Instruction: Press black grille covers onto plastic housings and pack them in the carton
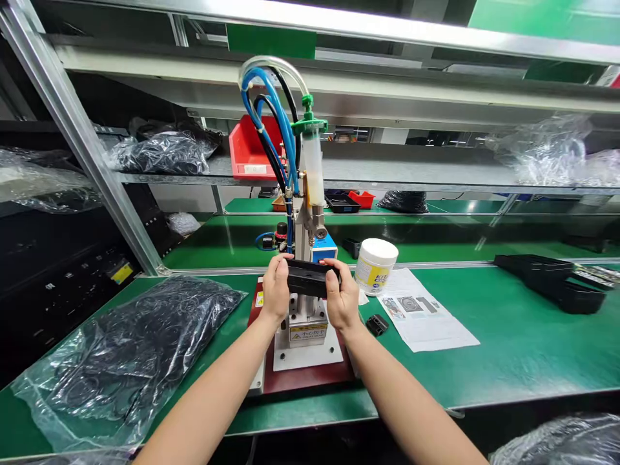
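Observation:
My left hand [275,289] and my right hand [341,298] each grip one end of a flat black plastic part [308,278], holding it level over the metal fixture block [307,321] of a small dispensing machine. The machine's base plate [296,378] is dark red with a white plate on it. Straight above the part stands a translucent syringe [313,168] with a green cap, fed by blue and black hoses [271,116]. Both hands have their fingers curled round the part's edges.
A plastic bag of black rings [126,355] lies at the left on the green bench [508,349]. To the right are a white tub [375,265], a printed sheet [426,316], a small black piece [376,324] and stacked black trays [557,281]. A red bin [249,152] sits on the shelf.

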`<action>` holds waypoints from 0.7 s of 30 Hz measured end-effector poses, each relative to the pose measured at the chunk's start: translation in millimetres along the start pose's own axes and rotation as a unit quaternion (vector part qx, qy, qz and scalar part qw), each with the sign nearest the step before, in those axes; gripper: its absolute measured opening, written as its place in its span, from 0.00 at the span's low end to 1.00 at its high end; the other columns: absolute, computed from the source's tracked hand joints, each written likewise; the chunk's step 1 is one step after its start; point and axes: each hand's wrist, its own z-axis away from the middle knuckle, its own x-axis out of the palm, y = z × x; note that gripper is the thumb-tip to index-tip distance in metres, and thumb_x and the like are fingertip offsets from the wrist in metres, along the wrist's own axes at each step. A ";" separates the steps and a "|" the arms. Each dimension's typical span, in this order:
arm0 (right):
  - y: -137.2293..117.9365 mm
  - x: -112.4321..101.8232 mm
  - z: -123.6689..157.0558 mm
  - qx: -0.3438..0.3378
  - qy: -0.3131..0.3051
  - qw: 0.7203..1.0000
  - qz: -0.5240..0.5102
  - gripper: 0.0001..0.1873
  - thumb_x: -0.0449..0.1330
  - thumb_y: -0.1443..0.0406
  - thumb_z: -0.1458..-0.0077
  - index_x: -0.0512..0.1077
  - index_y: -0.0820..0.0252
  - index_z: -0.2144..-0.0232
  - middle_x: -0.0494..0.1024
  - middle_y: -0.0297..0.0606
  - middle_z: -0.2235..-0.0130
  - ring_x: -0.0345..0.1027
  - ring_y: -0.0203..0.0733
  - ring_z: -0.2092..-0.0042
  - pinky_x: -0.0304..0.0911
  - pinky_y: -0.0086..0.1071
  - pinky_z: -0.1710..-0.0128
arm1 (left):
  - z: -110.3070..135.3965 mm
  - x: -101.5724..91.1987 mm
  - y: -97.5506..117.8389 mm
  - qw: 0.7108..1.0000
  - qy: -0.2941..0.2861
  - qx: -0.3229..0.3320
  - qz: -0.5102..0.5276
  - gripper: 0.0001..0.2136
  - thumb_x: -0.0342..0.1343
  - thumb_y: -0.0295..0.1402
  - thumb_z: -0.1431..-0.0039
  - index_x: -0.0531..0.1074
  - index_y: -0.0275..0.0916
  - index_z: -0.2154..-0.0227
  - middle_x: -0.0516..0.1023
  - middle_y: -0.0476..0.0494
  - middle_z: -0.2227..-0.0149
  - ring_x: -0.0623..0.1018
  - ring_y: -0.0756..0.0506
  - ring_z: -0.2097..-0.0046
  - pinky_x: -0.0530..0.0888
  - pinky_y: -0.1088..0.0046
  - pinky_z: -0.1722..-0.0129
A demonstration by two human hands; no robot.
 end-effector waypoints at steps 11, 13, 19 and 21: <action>-45.6 -13.4 10.6 -0.102 0.066 0.992 -0.032 0.17 0.45 0.62 0.37 0.73 0.58 0.61 0.77 0.40 0.65 0.73 0.45 0.63 0.68 0.39 0.63 | 36.4 -17.3 34.9 0.995 0.069 0.078 -0.007 0.14 0.43 0.40 0.40 0.71 0.39 0.64 0.74 0.45 0.67 0.73 0.44 0.65 0.70 0.70 0.66; -50.6 -13.6 22.9 -0.104 0.065 0.991 -0.049 0.17 0.44 0.62 0.38 0.73 0.57 0.61 0.77 0.40 0.66 0.73 0.45 0.65 0.67 0.39 0.66 | 51.3 -24.5 34.1 0.993 0.081 0.085 -0.001 0.14 0.43 0.41 0.40 0.70 0.39 0.63 0.74 0.44 0.66 0.74 0.43 0.65 0.71 0.68 0.64; -56.3 -3.1 45.7 -0.031 0.023 0.992 -0.121 0.18 0.45 0.60 0.36 0.73 0.57 0.61 0.78 0.40 0.64 0.73 0.45 0.61 0.69 0.38 0.62 | 85.3 -61.8 32.5 0.998 0.011 0.054 -0.019 0.21 0.46 0.50 0.38 0.68 0.40 0.53 0.73 0.41 0.57 0.75 0.41 0.56 0.73 0.64 0.56; -55.3 -2.1 55.5 0.029 -0.020 0.991 -0.127 0.18 0.45 0.59 0.35 0.73 0.58 0.60 0.78 0.39 0.64 0.74 0.44 0.61 0.69 0.36 0.62 | 101.9 -84.0 32.0 0.995 -0.077 0.042 -0.057 0.25 0.54 0.53 0.42 0.65 0.43 0.47 0.73 0.41 0.53 0.75 0.40 0.53 0.73 0.64 0.53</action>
